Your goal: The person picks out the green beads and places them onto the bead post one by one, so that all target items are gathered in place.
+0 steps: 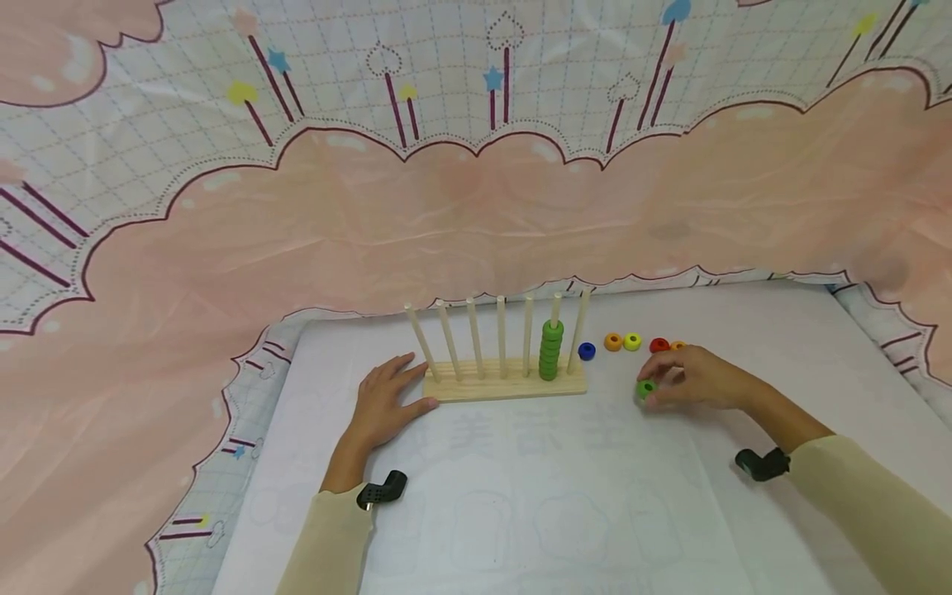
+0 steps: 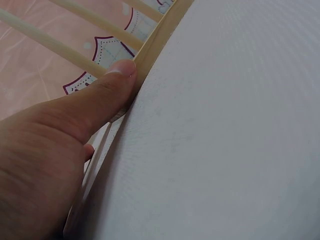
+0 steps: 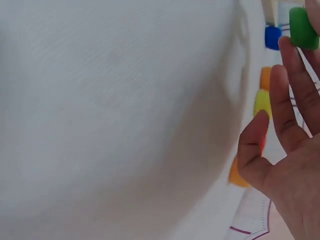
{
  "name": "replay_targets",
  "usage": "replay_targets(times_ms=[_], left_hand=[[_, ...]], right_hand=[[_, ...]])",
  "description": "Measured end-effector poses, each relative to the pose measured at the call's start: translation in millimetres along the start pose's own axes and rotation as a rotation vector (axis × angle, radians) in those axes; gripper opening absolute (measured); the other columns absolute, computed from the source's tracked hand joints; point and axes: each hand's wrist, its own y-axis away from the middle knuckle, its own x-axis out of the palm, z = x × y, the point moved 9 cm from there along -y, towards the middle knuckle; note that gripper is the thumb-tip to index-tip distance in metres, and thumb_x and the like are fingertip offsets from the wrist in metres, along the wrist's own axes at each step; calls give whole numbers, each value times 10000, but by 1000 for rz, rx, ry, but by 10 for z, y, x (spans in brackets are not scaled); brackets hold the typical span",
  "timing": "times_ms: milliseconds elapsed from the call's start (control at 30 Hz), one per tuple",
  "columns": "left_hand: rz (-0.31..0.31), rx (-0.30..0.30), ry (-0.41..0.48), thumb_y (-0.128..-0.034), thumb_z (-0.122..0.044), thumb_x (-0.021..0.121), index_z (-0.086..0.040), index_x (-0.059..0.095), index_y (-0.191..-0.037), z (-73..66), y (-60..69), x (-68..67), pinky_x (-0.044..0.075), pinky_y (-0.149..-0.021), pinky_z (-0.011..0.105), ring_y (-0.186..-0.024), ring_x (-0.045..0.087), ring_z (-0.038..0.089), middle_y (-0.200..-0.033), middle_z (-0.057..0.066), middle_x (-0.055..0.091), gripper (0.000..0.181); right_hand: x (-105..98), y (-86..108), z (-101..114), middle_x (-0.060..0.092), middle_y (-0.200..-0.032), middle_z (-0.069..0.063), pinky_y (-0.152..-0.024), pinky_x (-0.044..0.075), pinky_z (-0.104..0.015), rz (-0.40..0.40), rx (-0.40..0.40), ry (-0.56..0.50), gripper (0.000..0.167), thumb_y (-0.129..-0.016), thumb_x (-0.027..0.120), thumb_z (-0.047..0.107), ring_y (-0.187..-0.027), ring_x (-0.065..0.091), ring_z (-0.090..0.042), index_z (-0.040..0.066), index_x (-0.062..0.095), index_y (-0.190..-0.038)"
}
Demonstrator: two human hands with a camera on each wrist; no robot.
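Note:
A wooden peg rack with several upright pegs stands on the white table. Green beads are stacked on its second peg from the right. At the rack's left end my left hand holds the base, thumb along the front edge and fingers by the end; the left wrist view shows the thumb against the wood. To the right of the rack, my right hand pinches a green bead between thumb and fingers. In the right wrist view that green bead is at the fingertips, partly cut off.
Behind and left of my right hand lie loose beads: blue, orange, yellow, red and another orange one, partly hidden. A patterned pink and white cloth hangs behind the table.

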Motion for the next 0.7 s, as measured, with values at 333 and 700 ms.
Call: replay_targets(times_ms=[333, 700], left_hand=[[-1, 6, 1, -867, -521, 765, -212, 574, -1467, 3, 10, -6, 184, -1206, 645, -1493, 334, 394, -1614, 107, 410, 701], [-8, 17, 8, -866, -519, 769, -208, 580, -1462, -8, 9, -14, 185, -1204, 647, -1489, 340, 395, -1611, 114, 415, 698]], right_hand=[[-169, -37, 385, 690, -1014, 22, -799, 554, -247, -101, -81, -36, 331, -852, 841, 328, -925, 602, -162, 175, 711, -1115], [-488, -24, 818, 692, -1022, -42, -664, 566, -283, -261, -79, -118, 230, -916, 787, 288, -916, 639, -193, 179, 734, -1111]])
